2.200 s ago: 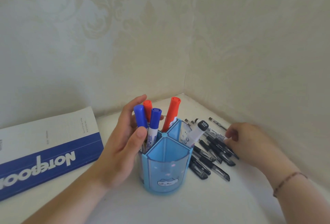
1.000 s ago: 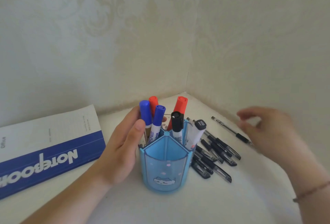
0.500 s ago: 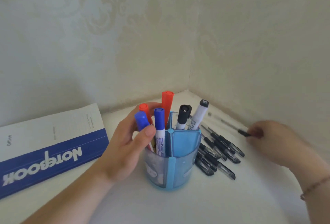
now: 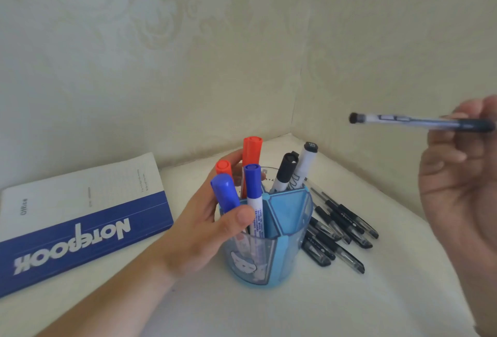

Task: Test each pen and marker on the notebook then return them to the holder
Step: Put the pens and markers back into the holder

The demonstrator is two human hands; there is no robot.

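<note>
Holding a black pen (image 4: 419, 121) up at the right, our right hand (image 4: 460, 175) pinches its dark grip end between the fingers (image 4: 443, 159), the barrel lying level with its far end pointing left, well above the tabletop (image 4: 349, 296). Our left hand (image 4: 199, 231) wraps the blue holder (image 4: 285, 229), thumb on its rim beside the markers (image 4: 251, 164). More pens (image 4: 341, 231) lie just right of the holder; the notebook (image 4: 78, 218) sits closed at the left. We judge the pen light, stiff and smooth, best held at that ribbed grip.
</note>
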